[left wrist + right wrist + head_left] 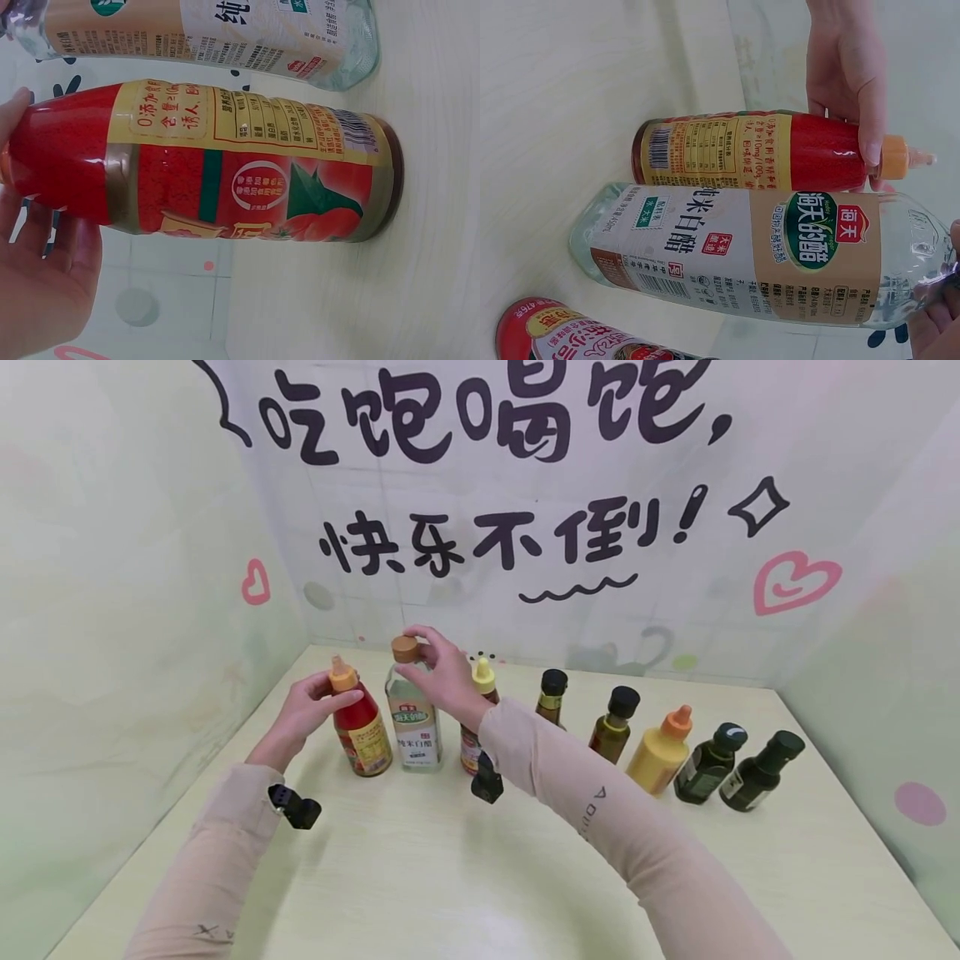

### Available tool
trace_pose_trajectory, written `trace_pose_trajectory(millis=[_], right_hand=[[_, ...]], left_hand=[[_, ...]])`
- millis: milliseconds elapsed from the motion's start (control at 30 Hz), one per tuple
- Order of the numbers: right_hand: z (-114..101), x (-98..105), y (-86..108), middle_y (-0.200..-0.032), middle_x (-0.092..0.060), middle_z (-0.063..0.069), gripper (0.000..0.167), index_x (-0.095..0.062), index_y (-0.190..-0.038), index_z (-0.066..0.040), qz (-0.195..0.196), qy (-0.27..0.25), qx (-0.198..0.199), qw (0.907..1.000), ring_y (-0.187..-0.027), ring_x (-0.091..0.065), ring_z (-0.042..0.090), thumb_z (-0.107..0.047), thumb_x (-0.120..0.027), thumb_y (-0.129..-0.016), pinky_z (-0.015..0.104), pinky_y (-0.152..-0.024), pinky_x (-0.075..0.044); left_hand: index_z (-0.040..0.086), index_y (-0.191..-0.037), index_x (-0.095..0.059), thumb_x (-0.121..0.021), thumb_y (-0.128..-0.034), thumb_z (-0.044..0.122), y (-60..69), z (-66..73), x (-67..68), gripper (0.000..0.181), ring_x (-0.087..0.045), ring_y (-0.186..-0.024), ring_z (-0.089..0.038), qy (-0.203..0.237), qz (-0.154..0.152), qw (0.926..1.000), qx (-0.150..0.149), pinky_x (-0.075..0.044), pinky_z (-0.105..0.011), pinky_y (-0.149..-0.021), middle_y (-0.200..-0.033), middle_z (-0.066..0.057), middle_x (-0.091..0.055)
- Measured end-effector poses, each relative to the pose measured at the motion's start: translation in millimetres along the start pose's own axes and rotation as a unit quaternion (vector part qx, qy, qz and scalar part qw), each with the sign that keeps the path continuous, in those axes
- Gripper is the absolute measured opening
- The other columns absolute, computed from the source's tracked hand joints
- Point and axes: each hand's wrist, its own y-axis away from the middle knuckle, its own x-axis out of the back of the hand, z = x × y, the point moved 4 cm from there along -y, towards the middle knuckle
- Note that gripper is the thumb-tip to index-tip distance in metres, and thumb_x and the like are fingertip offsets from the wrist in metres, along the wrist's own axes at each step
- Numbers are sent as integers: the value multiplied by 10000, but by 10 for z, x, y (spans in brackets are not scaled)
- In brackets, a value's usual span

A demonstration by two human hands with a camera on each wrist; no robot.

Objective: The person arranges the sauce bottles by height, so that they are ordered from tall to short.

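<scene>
hands (303, 712) (452, 681) grip near the tops, left round red bottle (365, 735), right round clear bottle (416, 731).

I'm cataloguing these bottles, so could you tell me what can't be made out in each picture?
- Head view: the lower body of the fourth bottle from the left, hidden by the right sleeve.
- Head view: print on the rightmost bottle, too small.
- Left wrist view: tops of the red bottle and clear bottle, cut off by the left edge.
- Right wrist view: top of the pink-labelled bottle, cut off below.
</scene>
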Motion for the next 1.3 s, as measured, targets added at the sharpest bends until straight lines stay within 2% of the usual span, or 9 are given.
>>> trace_pose_trajectory(millis=[100,200,333,567,900,1300], right_hand=[[-18,-15,-5,-1160,-578,42,485,-474,-1232,-173,10,-1,27,10000,-1061,-535,124,-115,-664,-789,338,-1028,-236],[-38,-30,-11,-1164,-574,57,477,-480,-1228,-154,10,2,62,10000,-1068,-533,144,-98,-660,-790,309,-933,-381],[-53,-39,-14,-1162,-576,63,469,-482,-1224,-150,70,82,53,9999,-1069,-533,158,-87,-656,-793,313,-910,-404],[-91,-42,-44,-1161,-578,35,471,-482,-1224,-176,261,325,32,9991,-1065,-533,130,-109,-660,-793,263,-911,-394],[-313,62,-316,-1150,-587,17,461,-484,-1220,-199,679,613,64,9958,-1018,-555,97,-142,-661,-797,270,-936,-361],[-279,95,-571,-1174,-573,18,461,-485,-1210,-200,925,755,80,9928,-1021,-554,107,-125,-664,-792,297,-947,-348]], left_hand=[[27,-1260,-444,-631,-799,383,-3,-4,12,612,-381,-1119,-308,15,8,10000,-45,-280,-519,-962,-1227,-185,-449],[31,-1257,-446,-633,-791,401,-11,-15,21,624,-385,-1116,-307,19,25,10000,-36,-285,-522,-958,-1226,-179,-451],[45,-1256,-448,-637,-778,423,-14,-26,21,638,-381,-1122,-312,33,48,10000,4,-290,-526,-953,-1229,-169,-449],[23,-1250,-455,-626,-800,392,-1,-41,42,607,-389,-1106,-304,-54,10,9999,-98,-298,-517,-947,-1215,-187,-457],[30,-1244,-460,-631,-790,409,-14,-49,70,616,-393,-1102,-292,-35,47,9999,-140,-305,-517,-940,-1210,-174,-462],[34,-1237,-470,-635,-800,369,10,-4,-13,575,-371,-1130,-294,30,-10,9998,-184,-294,-535,-938,-1211,-168,-462]])
